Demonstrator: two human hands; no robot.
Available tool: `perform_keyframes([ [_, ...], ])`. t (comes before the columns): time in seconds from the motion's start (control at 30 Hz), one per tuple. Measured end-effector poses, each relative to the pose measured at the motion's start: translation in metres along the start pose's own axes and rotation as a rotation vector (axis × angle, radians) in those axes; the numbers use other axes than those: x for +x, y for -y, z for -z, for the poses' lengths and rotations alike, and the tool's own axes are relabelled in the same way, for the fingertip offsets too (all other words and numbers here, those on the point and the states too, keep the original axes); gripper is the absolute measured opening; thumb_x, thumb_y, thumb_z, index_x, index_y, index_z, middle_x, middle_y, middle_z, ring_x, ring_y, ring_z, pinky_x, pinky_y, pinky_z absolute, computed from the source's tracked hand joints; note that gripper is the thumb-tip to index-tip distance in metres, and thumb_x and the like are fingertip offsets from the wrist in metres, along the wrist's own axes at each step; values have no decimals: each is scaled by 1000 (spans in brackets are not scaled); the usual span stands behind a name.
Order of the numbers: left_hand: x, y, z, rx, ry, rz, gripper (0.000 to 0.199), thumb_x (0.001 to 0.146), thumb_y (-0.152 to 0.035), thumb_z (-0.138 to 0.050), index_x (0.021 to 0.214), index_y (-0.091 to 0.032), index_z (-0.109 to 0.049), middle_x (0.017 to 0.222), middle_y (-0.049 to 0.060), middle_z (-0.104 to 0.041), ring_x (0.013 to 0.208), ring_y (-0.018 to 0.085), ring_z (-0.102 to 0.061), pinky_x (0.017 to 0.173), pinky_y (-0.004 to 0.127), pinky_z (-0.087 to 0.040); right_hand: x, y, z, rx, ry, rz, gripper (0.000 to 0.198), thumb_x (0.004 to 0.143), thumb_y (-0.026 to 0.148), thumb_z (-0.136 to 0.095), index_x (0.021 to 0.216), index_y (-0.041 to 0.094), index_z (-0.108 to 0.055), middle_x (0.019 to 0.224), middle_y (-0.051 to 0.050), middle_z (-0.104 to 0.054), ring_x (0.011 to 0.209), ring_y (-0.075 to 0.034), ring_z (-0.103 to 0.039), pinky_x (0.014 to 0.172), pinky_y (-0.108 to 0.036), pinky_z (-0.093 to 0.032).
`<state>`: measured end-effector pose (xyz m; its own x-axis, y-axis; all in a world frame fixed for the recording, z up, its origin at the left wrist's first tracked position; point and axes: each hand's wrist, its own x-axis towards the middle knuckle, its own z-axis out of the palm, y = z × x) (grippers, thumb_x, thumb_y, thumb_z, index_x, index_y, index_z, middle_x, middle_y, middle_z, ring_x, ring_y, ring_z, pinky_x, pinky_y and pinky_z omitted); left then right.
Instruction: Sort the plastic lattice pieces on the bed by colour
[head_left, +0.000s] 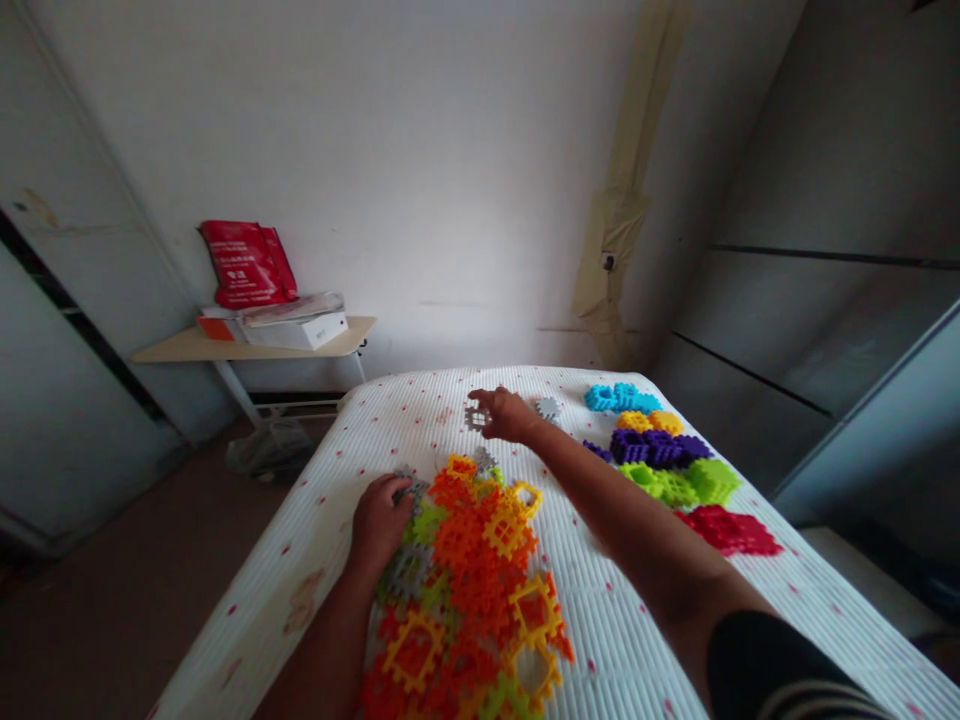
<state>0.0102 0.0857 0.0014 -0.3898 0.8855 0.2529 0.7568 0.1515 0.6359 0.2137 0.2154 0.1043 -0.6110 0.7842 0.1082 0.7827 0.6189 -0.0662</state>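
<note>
My right hand reaches over the far part of the bed, its fingers and thumb around a grey interlocking plastic tile. To the right of that hand lies another grey block. My left hand has its curled fingertips on a grey interlocking tile at the left edge of a mixed pile. Orange tiles make up most of the pile, with yellow square frames, green and grey pieces among them. A small grey piece sits at its far end.
Along the bed's right side sit groups of blue, yellow, purple, green and red tiles. A side table at the back left bears a red bag and a white box.
</note>
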Motion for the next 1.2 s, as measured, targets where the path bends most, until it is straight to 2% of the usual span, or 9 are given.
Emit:
perform_keyframes([
  [0.17,1,0,-2,47,2,-14,22,68,-19,-53,84,-17,-68,98,8,-67,97,21,-59,92,30,-41,-35,-81,7,-83,13,-48,64,70,19,-63,131,20,-43,110,-9,-62,97,-21,-58,80,-28,-44],
  [0.33,2,3,-4,77,-2,-19,24,69,-20,-51,86,-16,-68,102,9,-66,100,21,-58,93,31,-40,-55,-115,-6,-147,68,-55,62,68,17,-65,128,20,-48,108,-11,-63,95,-23,-59,79,-29,-44],
  [0.6,1,6,-4,76,-7,-30,25,69,-22,-51,86,-16,-68,102,9,-66,100,21,-59,92,31,-42,-57,-122,-19,-172,114,-43,60,68,16,-63,127,19,-50,112,-12,-61,97,-23,-59,81,-28,-44],
  [0.97,-1,2,-2,63,-11,-38,27,69,-23,-48,86,-16,-68,100,8,-66,99,21,-59,92,30,-42,-56,-123,-28,-168,88,-46,50,72,13,-57,121,16,-54,116,-12,-60,103,-24,-56,85,-30,-43],
  [1.2,-1,0,0,60,-12,-28,25,68,-23,-49,84,-18,-68,99,7,-67,98,21,-59,92,30,-42,-58,-121,-29,-177,71,-60,47,71,18,-61,117,16,-56,114,-12,-60,101,-24,-56,83,-29,-43],
])
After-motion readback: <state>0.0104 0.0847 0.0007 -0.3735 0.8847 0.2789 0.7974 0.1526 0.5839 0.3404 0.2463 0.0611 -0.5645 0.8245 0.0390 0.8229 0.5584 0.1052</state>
